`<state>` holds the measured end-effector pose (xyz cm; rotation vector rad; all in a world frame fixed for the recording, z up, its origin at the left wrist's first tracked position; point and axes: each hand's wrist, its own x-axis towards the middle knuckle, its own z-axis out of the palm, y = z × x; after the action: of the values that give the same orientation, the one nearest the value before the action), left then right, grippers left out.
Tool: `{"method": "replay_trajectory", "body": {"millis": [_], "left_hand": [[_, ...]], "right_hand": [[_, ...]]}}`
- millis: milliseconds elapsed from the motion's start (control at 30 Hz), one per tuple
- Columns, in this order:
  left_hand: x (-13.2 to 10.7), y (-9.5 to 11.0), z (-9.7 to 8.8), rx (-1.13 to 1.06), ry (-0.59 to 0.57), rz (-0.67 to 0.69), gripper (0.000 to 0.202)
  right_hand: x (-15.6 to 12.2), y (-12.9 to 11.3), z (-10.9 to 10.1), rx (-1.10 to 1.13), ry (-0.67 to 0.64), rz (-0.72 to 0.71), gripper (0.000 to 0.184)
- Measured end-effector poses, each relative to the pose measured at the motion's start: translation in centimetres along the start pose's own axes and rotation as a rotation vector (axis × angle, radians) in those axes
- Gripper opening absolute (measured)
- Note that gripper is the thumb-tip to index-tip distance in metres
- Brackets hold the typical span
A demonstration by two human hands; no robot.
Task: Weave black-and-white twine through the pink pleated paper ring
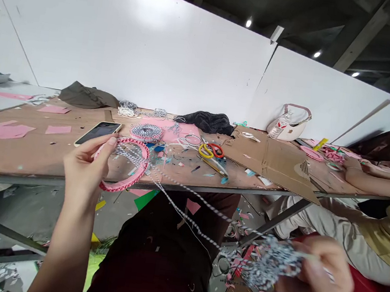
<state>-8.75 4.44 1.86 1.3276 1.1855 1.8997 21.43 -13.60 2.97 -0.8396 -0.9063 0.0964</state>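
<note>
My left hand [89,158] pinches the left side of a pink ring [141,170] with a braided edge, held up in front of the table. Black-and-white cord [189,188] is strung across the ring's inside. Two strands run from it down to the right, to a tangled bundle of the same cord [269,266]. My right hand [316,286], blurred, is closed on that bundle, low and right beyond the table's edge. Behind the ring a round black-and-white cord coil [146,131] lies on pink paper [186,129].
Yellow-handled scissors [206,151], red-handled scissors [218,150], a phone [99,133] and a cardboard sheet [268,158] lie on the table [46,155]. A cap [88,96], black cloth [205,121] and white bag [289,125] stand along the wall. Another person's arm [373,181] rests at right.
</note>
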Motion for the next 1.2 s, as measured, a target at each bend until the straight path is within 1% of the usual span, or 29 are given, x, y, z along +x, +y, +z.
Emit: {"method": "replay_trajectory", "body": {"millis": [67, 100, 133, 200, 233, 267, 300, 333, 400, 467, 567, 600, 667, 700, 733, 767, 800, 900, 967, 1033, 1133, 1200], "left_hand": [[-0.5, 0.6, 0.3, -0.035, -0.067, 0.013, 0.024], [-0.9, 1.0, 0.6, -0.044, -0.120, 0.023, 0.022], [-1.5, 1.5, 1.0, -0.041, -0.199, 0.044, 0.018], [-2.8, 2.4, 2.0, -0.020, -0.414, 0.087, 0.011], [-3.5, 2.8, 2.6, 0.008, -0.590, 0.151, 0.011], [-4.3, 3.3, 3.1, 0.015, -0.710, 0.210, 0.014], [-4.9, 3.6, 3.7, 0.002, -0.790, 0.241, 0.019], [-5.5, 3.9, 4.2, -0.024, -0.836, 0.268, 0.024], [-6.2, 4.2, 4.9, -0.052, -0.894, 0.274, 0.025], [-6.5, 4.3, 5.2, -0.082, -0.889, 0.270, 0.025], [-6.3, 4.2, 4.9, -0.088, -0.836, 0.269, 0.032], [-6.3, 4.2, 4.8, -0.079, -0.825, 0.271, 0.034], [-6.3, 4.1, 4.5, -0.075, -0.813, 0.273, 0.038], [-6.3, 4.1, 4.5, -0.086, -0.804, 0.273, 0.039], [-6.3, 4.1, 4.4, -0.100, -0.795, 0.271, 0.040], [-6.3, 4.1, 4.4, -0.112, -0.785, 0.265, 0.042], [-6.4, 4.1, 4.5, -0.117, -0.780, 0.257, 0.043], [-6.4, 4.1, 4.7, -0.109, -0.771, 0.230, 0.041], [-6.5, 4.3, 4.9, -0.099, -0.754, 0.196, 0.036], [-6.4, 4.4, 5.0, -0.097, -0.718, 0.154, 0.029], [-6.3, 4.2, 5.1, -0.107, -0.655, 0.106, 0.021], [-6.0, 3.9, 4.9, -0.122, -0.593, 0.089, 0.018]], "right_hand": [[-0.5, 0.7, 0.3, 0.043, -0.169, 0.141, 0.014], [-0.7, 1.1, 0.8, 0.072, -0.232, 0.198, 0.014], [-0.8, 1.4, 1.4, 0.108, -0.298, 0.249, 0.015], [-0.7, 2.1, 3.1, 0.177, -0.433, 0.353, 0.017], [-0.6, 2.4, 4.1, 0.201, -0.507, 0.412, 0.019], [-0.5, 2.7, 5.0, 0.223, -0.579, 0.461, 0.019], [-0.3, 2.9, 5.9, 0.240, -0.636, 0.497, 0.019], [-0.2, 3.1, 6.6, 0.250, -0.675, 0.519, 0.019], [0.1, 3.5, 7.4, 0.253, -0.701, 0.511, 0.017], [0.3, 3.9, 7.6, 0.238, -0.711, 0.473, 0.015], [0.5, 4.0, 7.1, 0.232, -0.740, 0.411, 0.021], [0.6, 4.0, 7.0, 0.217, -0.731, 0.387, 0.020], [0.5, 3.7, 7.0, 0.151, -0.739, 0.328, 0.009], [0.4, 3.6, 7.2, 0.102, -0.772, 0.288, 0.020], [0.2, 3.5, 7.5, 0.052, -0.818, 0.238, 0.030], [0.0, 3.5, 7.8, 0.014, -0.848, 0.178, 0.034], [-0.3, 3.5, 8.1, -0.011, -0.842, 0.104, 0.032], [-1.3, 4.1, 8.9, -0.066, -0.723, -0.151, 0.021], [-1.8, 4.4, 9.2, -0.094, -0.719, -0.268, 0.017], [-2.0, 4.5, 9.3, -0.129, -0.754, -0.284, 0.013], [-1.9, 4.3, 9.1, -0.177, -0.760, -0.201, 0.005], [-1.7, 3.9, 8.7, -0.179, -0.745, -0.127, 0.006]]}}
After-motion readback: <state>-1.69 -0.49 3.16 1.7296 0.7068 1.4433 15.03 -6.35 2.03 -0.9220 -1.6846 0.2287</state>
